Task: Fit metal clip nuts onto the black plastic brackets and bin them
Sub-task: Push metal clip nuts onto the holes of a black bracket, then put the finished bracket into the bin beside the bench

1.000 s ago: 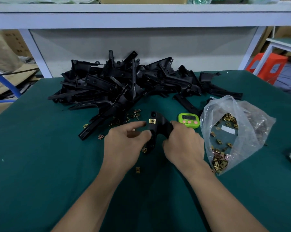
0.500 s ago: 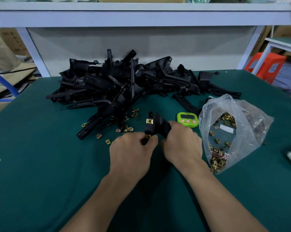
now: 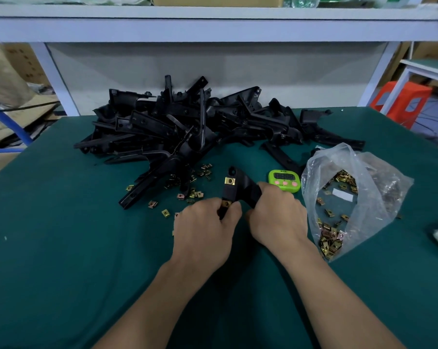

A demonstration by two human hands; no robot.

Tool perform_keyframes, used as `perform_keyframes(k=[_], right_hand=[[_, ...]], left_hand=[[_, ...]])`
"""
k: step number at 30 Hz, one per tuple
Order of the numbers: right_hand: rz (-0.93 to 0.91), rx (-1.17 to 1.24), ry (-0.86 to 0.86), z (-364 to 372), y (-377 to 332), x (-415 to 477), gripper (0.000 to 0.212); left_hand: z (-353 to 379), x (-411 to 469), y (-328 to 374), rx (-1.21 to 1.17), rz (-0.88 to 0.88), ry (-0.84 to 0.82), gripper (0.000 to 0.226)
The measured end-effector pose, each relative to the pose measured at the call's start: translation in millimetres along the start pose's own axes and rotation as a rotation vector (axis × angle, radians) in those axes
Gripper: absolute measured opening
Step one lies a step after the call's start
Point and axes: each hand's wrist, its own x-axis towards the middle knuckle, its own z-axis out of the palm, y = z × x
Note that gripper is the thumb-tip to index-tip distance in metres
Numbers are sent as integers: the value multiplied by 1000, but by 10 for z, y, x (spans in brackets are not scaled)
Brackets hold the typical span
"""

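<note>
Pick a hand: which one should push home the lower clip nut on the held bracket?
Left, probably. The left hand pinches the lower clip nut at the near end of the bracket. The right hand grips the bracket's other arm and steadies it.

We read nothing: digits on the timer (image 3: 284,180) are too blurred, and the white label (image 3: 342,194) right of it too small.
</note>
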Motion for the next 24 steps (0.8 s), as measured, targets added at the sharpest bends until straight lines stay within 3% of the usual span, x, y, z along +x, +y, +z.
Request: perform_keyframes(k=[3, 7, 15, 18, 21, 24], right_hand=[[0, 15, -58, -24, -16, 33, 19], [54, 82, -166, -102, -100, 70, 15], [89, 235, -308, -441, -47, -131, 14], [114, 561, -446, -813, 130, -226, 17], [174, 964, -613, -1281, 399, -367, 23], [254, 1201, -533, -1623, 699, -481, 26]], left_hand=[[-8, 22, 11, -238, -78, -33, 47], [-110, 70, 81, -756, -217, -183, 43], [-188, 20, 286, -846, -156, -174, 41], [-167, 7, 494, -910, -171, -212, 42], [-120, 77, 845, -1107, -335, -239, 45], [15, 140, 1278, -1138, -463, -246, 43]])
